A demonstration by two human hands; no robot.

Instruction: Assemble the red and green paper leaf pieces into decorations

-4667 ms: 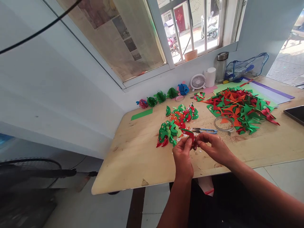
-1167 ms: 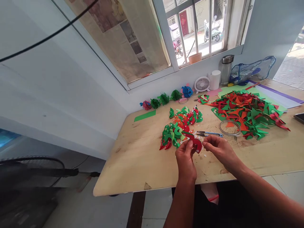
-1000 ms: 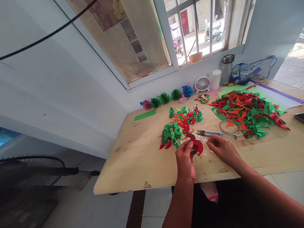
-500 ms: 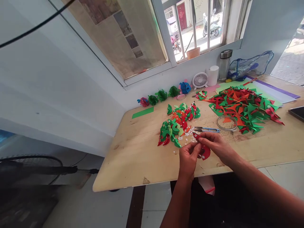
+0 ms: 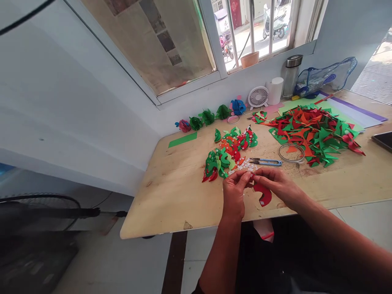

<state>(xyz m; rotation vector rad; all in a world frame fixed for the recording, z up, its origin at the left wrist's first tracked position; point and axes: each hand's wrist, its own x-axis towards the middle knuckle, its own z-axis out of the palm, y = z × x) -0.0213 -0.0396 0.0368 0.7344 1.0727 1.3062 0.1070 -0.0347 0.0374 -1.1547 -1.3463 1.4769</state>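
A curved red paper piece with small white squares on it hangs between my hands, over the table's front part. My left hand pinches its upper end between thumb and fingers. My right hand is closed on the same end from the other side, fingertips nearly touching the left ones. Just beyond my hands lie small white bits and blue-handled thread snips. Left of these is a pile of green, red and orange curved pieces with white squares.
A large heap of red, green and orange paper scraps lies right, beside a metal ring. Along the wall stand folded paper figures, a small white fan, a white roll and a glass bottle. A phone is far right.
Both hands have moved to the upper end of the red piece and closer together. More of its curve now hangs free below my fingers. The view has shifted slightly.
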